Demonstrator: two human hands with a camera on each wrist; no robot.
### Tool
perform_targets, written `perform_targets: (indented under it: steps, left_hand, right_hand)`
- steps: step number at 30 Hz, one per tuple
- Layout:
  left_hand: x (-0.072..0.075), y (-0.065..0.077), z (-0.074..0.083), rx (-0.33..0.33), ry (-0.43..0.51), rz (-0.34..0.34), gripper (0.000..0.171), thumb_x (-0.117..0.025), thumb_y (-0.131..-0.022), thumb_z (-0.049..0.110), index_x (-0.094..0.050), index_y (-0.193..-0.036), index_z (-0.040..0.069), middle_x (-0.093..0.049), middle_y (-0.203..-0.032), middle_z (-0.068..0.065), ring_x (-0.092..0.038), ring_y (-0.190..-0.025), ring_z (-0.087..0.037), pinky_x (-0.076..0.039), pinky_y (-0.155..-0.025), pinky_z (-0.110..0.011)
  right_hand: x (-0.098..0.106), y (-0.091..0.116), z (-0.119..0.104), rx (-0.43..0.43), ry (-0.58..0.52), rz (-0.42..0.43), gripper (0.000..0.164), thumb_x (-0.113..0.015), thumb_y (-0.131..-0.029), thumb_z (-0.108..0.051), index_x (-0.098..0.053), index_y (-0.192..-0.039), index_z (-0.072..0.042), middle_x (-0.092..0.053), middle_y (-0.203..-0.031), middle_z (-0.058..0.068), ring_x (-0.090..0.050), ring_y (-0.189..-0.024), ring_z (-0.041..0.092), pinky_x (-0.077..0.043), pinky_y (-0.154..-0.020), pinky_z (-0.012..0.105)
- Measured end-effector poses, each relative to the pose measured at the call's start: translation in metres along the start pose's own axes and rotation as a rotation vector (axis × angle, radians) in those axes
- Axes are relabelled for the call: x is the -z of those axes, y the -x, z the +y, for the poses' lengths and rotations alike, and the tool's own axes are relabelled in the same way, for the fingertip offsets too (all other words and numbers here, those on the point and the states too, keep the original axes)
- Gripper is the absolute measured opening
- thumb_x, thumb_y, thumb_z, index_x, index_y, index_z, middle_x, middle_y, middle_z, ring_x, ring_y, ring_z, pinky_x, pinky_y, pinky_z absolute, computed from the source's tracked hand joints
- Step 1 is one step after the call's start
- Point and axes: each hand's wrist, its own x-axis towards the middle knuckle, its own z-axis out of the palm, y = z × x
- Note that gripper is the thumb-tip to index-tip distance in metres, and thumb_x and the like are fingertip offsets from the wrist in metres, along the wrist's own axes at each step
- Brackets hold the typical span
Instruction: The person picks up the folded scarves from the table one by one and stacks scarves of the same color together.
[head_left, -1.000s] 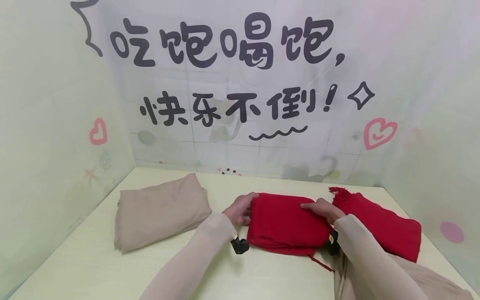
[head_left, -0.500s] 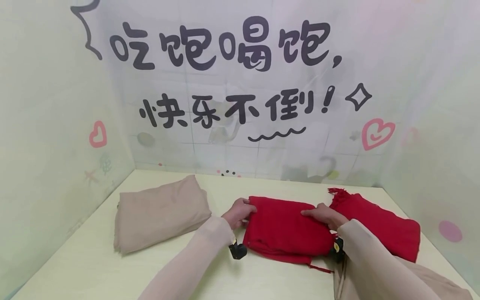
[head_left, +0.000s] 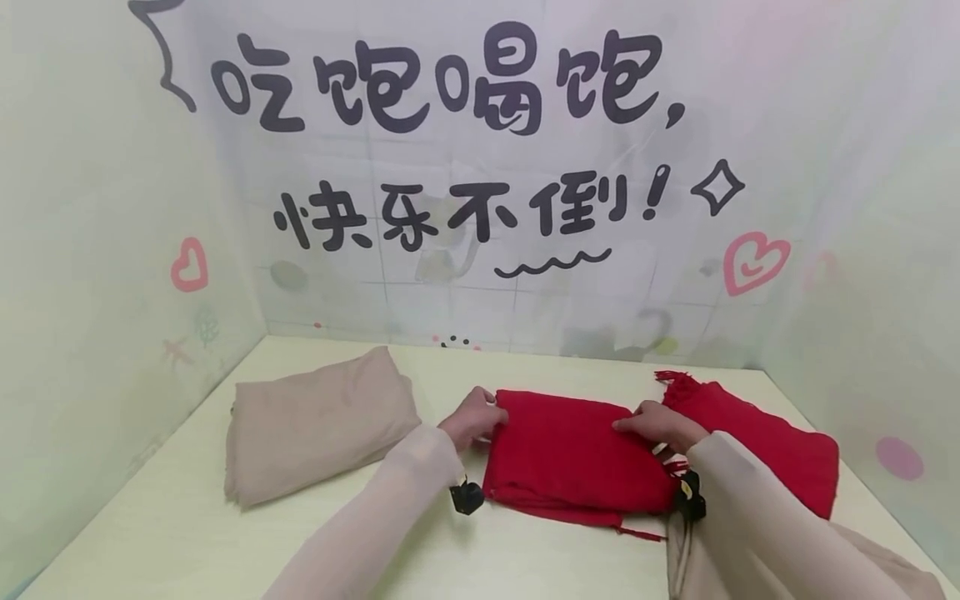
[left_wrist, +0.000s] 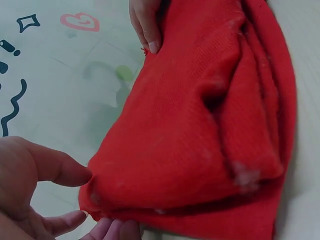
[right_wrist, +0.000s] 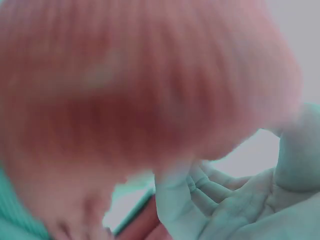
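A folded red scarf [head_left: 573,454] with a thin fringe end lies between both hands in the head view. At its left edge my left hand [head_left: 471,418] pinches the corner; in the left wrist view the thumb [left_wrist: 65,167] meets the corner from above, with fingertips under the cloth. My right hand [head_left: 663,423] grips the upper right edge, thumb on top and the other fingers underneath. The right wrist view shows the scarf [right_wrist: 150,85] close and blurred above the curled right hand [right_wrist: 235,210].
A folded beige cloth [head_left: 318,429] lies to the left on the pale table [head_left: 187,533]. At the right, another folded red scarf [head_left: 765,442] with a fringed corner lies behind a loose beige cloth [head_left: 720,558], partly under the right sleeve. Printed wall sheets enclose the table.
My hands have moved slightly apart at the scarf's edges, left hand leftward and right hand rightward. The scarf's lower right side now spreads a little farther right. The other cloths stay put.
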Motion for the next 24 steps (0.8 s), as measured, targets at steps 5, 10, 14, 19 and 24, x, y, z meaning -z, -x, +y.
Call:
perform_targets:
  steps: [5,10,14,19,24]
  left_hand:
    - [0.005,0.0,0.007,-0.01,-0.004,0.007,0.02,-0.056,-0.085,0.008,-0.042,-0.099,0.006,-0.049,-0.091,-0.008,-0.048,-0.075,-0.021,-0.046,-0.06,-0.029]
    - [0.007,-0.002,0.016,-0.034,-0.003,0.005,0.015,-0.054,-0.085,0.009,-0.045,-0.098,0.007,-0.049,-0.096,-0.007,-0.047,-0.08,-0.021,-0.047,-0.064,-0.032]
    - [0.005,-0.005,0.025,-0.063,0.006,0.009,0.01,-0.053,-0.086,0.009,-0.043,-0.084,0.011,-0.045,-0.084,-0.003,-0.042,-0.07,-0.017,-0.043,-0.061,-0.03]
    - [-0.001,-0.007,0.034,-0.082,0.032,-0.002,0.013,-0.052,-0.087,0.009,-0.041,-0.081,0.013,-0.04,-0.074,-0.001,-0.036,-0.062,-0.015,-0.039,-0.057,-0.027]
    - [-0.011,-0.011,0.044,-0.082,0.031,-0.002,0.009,-0.054,-0.088,0.011,-0.046,-0.091,0.01,-0.044,-0.078,-0.001,-0.039,-0.063,-0.014,-0.039,-0.057,-0.024]
  right_hand:
    - [0.012,-0.001,0.002,-0.011,-0.039,0.005,0.04,-0.062,-0.089,-0.026,-0.046,-0.108,0.005,-0.053,-0.084,0.009,-0.053,-0.07,0.019,-0.051,-0.059,0.03]
    - [0.027,0.001,0.004,0.013,0.015,0.027,0.038,-0.061,-0.09,-0.026,-0.051,-0.108,0.006,-0.056,-0.083,0.01,-0.055,-0.072,0.019,-0.052,-0.061,0.03]
    - [0.042,0.008,0.01,-0.013,0.029,0.047,0.041,-0.062,-0.089,-0.026,-0.052,-0.111,0.007,-0.06,-0.091,0.015,-0.06,-0.08,0.023,-0.055,-0.069,0.035]
    - [0.06,0.013,0.025,-0.043,-0.01,0.075,0.04,-0.056,-0.093,-0.025,-0.049,-0.112,0.009,-0.059,-0.091,0.016,-0.061,-0.082,0.025,-0.056,-0.072,0.038]
    - [0.079,0.017,0.04,-0.054,-0.039,0.105,0.045,-0.052,-0.094,-0.027,-0.045,-0.116,0.012,-0.058,-0.09,0.014,-0.062,-0.081,0.022,-0.055,-0.073,0.038]
